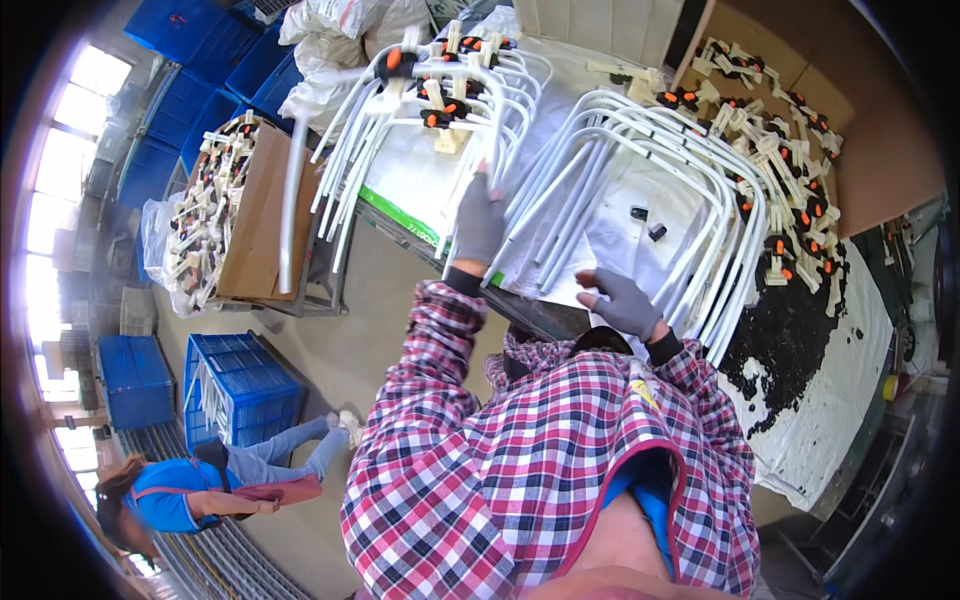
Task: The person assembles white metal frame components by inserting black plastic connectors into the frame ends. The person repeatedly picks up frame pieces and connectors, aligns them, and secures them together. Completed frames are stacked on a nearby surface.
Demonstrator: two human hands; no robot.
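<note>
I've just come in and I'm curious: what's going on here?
A person's gloved left hand seems to hold a bent white frame over the left stack of similar frames. Their gloved right hand is open, apparently empty, near the right stack. Cream-and-black fittings lie heaped on the right.

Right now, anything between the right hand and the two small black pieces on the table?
Nothing visible: just white sheeting between the right hand and the small black pieces. The bent white tubes arch around them, not across that gap.
</note>
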